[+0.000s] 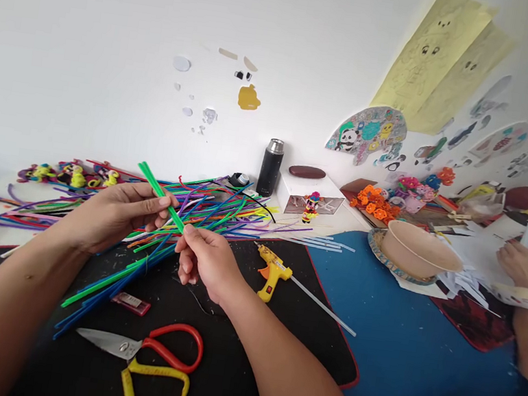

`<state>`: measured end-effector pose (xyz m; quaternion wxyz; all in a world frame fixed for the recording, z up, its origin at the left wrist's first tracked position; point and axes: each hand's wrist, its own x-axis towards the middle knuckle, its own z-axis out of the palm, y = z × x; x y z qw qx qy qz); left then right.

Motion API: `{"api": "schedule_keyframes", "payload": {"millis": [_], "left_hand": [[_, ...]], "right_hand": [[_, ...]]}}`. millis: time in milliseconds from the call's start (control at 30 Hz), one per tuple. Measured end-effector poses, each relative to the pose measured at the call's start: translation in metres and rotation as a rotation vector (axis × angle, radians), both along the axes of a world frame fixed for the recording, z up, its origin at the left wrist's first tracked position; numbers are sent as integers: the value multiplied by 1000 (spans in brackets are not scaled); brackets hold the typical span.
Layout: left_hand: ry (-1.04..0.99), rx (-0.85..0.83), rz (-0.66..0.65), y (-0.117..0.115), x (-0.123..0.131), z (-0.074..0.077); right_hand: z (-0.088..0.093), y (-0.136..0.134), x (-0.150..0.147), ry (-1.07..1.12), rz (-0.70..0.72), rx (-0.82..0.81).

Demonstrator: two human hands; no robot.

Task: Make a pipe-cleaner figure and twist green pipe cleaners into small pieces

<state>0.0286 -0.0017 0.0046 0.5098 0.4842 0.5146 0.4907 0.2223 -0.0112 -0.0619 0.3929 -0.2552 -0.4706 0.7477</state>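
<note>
My left hand (117, 213) and my right hand (206, 262) both pinch one short green pipe cleaner (159, 193), held slanted above the black mat (242, 352). The left fingers close on its middle, and the right thumb and forefinger pinch its lower end. Below and behind the hands lies a spread pile of coloured pipe cleaners (203, 212) in green, blue, purple and red.
Red and yellow scissors (151, 356) lie near the mat's front. A yellow glue gun (273, 275) with a glue stick lies to the right. A black flask (271, 166), a white box (308, 194), a bowl (416, 249) and another person's hands (526, 268) are further right.
</note>
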Motion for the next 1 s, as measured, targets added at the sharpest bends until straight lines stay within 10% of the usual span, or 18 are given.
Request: {"api": "schedule_keyframes", "payload": {"millis": [1000], "left_hand": [[-183, 39, -60, 1, 3, -6]], "right_hand": [[5, -3, 2, -30, -123, 23]]}}
